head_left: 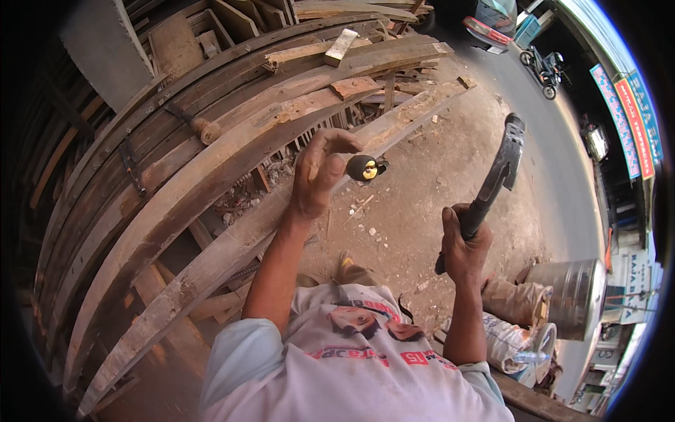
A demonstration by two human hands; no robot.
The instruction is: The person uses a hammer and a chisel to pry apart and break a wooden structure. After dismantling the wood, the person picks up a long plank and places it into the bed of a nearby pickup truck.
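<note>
Left hand (320, 174) half curled beside a black-and-yellow object (364, 169), its hold unclear, both near the right edge of a long wooden beam (211, 271), right hand (467, 247) wrapped around a dark curved tool (498, 172) above dirt ground (422, 193)

Two grips (316, 176) (467, 246), one curved tool (501, 172), one metal drum (580, 295)

Along the grey road (559, 162), a vehicle (485, 29) with red bodywork and a motorcycle (545, 72) can be seen, and colourful banners (626, 123) are hung on the roadside opposite. At lower right, a ribbed metal drum (580, 299) is closely flanked by what appears to be a brown sack (512, 301), with a whitish sack (500, 344) placed nearby.
</note>
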